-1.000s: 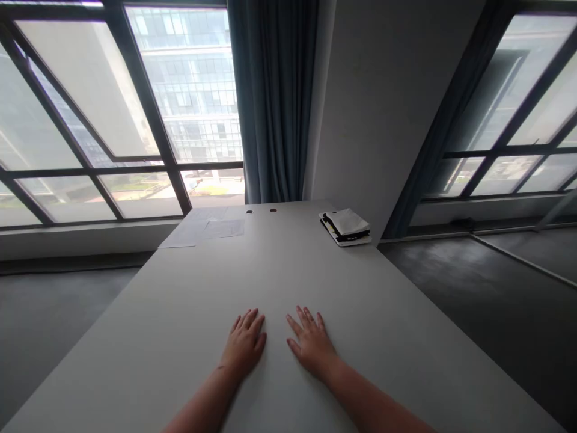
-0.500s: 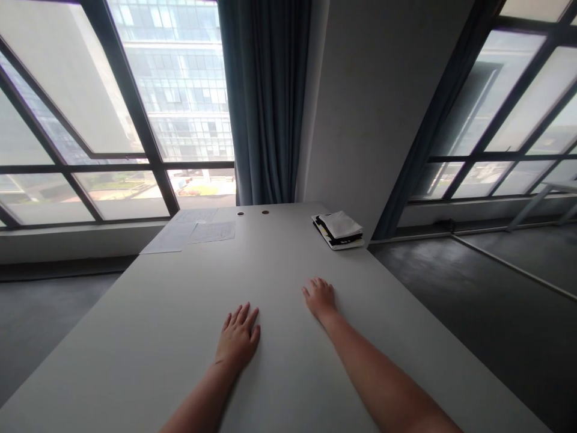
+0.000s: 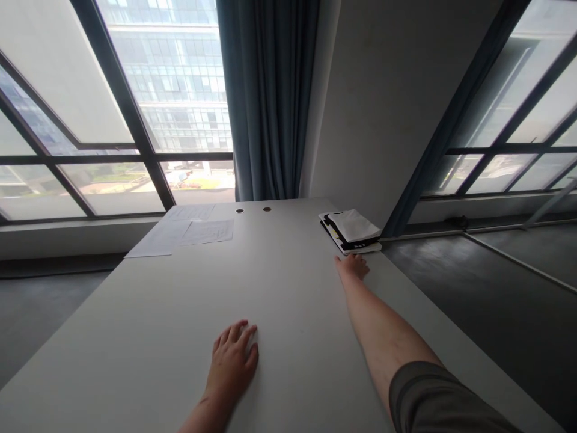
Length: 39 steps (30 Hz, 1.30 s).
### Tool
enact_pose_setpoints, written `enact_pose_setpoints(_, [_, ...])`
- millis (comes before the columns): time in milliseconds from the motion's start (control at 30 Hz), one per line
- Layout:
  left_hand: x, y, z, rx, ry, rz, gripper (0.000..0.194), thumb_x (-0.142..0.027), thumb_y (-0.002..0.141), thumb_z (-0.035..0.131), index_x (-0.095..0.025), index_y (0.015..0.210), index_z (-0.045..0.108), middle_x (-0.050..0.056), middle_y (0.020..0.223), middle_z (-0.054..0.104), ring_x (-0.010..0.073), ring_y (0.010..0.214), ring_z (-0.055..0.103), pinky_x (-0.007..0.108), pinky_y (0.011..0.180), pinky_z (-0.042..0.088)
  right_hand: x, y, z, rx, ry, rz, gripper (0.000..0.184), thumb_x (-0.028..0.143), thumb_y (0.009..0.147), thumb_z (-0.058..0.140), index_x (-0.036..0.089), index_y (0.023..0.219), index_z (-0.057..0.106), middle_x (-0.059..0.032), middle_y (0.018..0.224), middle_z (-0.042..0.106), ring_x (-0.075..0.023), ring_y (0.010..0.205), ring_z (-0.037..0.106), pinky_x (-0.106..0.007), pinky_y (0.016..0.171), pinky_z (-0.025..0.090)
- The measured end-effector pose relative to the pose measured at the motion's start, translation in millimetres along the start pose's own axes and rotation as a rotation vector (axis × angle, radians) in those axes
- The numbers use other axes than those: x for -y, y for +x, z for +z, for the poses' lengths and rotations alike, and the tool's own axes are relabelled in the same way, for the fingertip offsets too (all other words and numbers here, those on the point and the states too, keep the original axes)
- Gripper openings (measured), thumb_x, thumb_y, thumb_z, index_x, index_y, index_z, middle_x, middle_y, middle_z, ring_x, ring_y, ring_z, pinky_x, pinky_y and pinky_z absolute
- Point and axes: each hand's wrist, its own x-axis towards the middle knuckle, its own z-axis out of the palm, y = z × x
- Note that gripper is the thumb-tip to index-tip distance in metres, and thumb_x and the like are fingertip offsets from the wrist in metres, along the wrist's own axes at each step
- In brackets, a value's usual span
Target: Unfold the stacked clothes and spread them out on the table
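Note:
My right hand [image 3: 354,266] is stretched out at the near edge of a flat stack of folded white and black items [image 3: 354,227], perhaps cloth. Its thumb stands apart from the fingers, and nothing shows in its grasp. Whether the fingertips touch the stack I cannot tell. A plain white piece lies on top, with black and a bit of yellow showing beneath. My left hand [image 3: 233,355] rests palm down on the white table [image 3: 288,288], fingers slightly bent and apart, holding nothing.
Several printed paper sheets [image 3: 205,231] lie at the table's far left. Two round cable holes [image 3: 240,211] sit near the far edge. Beyond stand a blue curtain [image 3: 270,108], a grey pillar [image 3: 374,108] and large windows. Dark floor [image 3: 478,300] shows on the right.
My right hand has moved forward and right, from mid-table to the folded stack. My left hand has drawn slightly closer to me, its fingers a little more bent. The view has shifted slightly.

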Motion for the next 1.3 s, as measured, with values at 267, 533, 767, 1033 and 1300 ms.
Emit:
enact_pose_setpoints(267, [0, 16, -0.2, -0.017, -0.026, -0.043, 0.032, -0.024, 0.091, 0.056, -0.034, 0.118, 0.070, 0.003, 0.133, 0.065, 0.0251, 0.125, 0.057, 0.046, 0.109, 0.040, 4, 46, 9, 0.031, 0.042, 0.111, 0.056, 0.053, 0.101, 0.054, 0.002, 0.119, 0.067, -0.0314, 0.119, 0.060, -0.0357, 0.119, 0.047, -0.052, 0.096, 0.030])
enact_pose_setpoints(533, [4, 16, 3.5, -0.022, -0.027, -0.050, 0.031, -0.023, 0.090, 0.056, -0.034, 0.116, 0.070, 0.004, 0.131, 0.065, 0.0251, 0.124, 0.057, 0.045, 0.109, 0.038, 3, 57, 7, 0.075, 0.093, 0.089, 0.035, 0.029, 0.103, 0.047, 0.008, 0.117, 0.071, -0.0244, 0.116, 0.066, -0.0288, 0.109, 0.056, -0.049, 0.096, 0.031])
enact_pose_setpoints(767, [-2, 18, -2.0, 0.007, -0.030, -0.067, 0.031, -0.024, 0.091, 0.054, -0.031, 0.117, 0.070, 0.005, 0.134, 0.064, 0.0246, 0.126, 0.056, 0.044, 0.110, 0.037, 3, 15, -8, 0.090, 0.138, -0.014, 0.031, 0.028, 0.101, 0.051, 0.014, 0.114, 0.076, -0.0205, 0.112, 0.071, -0.0289, 0.106, 0.066, -0.041, 0.095, 0.042])
enact_pose_setpoints(1033, [-3, 15, -6.5, -0.017, 0.002, -0.058, 0.032, -0.028, 0.092, 0.051, -0.030, 0.118, 0.070, 0.007, 0.135, 0.063, 0.0259, 0.126, 0.055, 0.045, 0.110, 0.037, -7, -140, -21, 0.143, 0.266, -0.313, 0.024, 0.030, 0.099, 0.058, 0.019, 0.095, 0.079, -0.0133, 0.100, 0.077, -0.0230, 0.094, 0.072, -0.023, 0.076, 0.045])
enact_pose_setpoints(1300, [-17, -3, 28.5, -0.020, -0.696, -0.004, 0.063, -0.053, 0.100, 0.034, -0.020, 0.151, 0.050, 0.013, 0.157, 0.051, 0.0294, 0.149, 0.042, 0.050, 0.126, 0.030, -52, -354, -10, 0.001, 0.569, -0.794, 0.018, 0.027, 0.093, 0.054, 0.025, 0.086, 0.070, -0.0096, 0.082, 0.072, -0.0261, 0.074, 0.067, -0.031, 0.066, 0.047])
